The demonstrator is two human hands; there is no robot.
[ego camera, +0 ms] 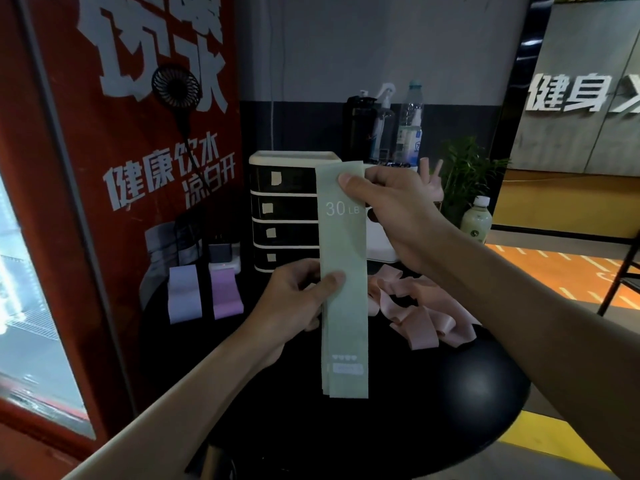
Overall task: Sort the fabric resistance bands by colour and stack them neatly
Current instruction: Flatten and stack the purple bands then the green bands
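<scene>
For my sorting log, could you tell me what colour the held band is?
Pale green band, head view.

Both hands (346, 258) pinch green bands (343, 289) upright — pink bands (422, 320) behind.

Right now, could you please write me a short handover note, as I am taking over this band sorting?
Left hand pinches the green bands at mid-length; right hand pinches their top. They hang upright over the table.
Done: lavender bands and purple bands lie flat, side by side, back left.
Left: lay the green bands down flat; stack the loose pink heap on the right.
</scene>
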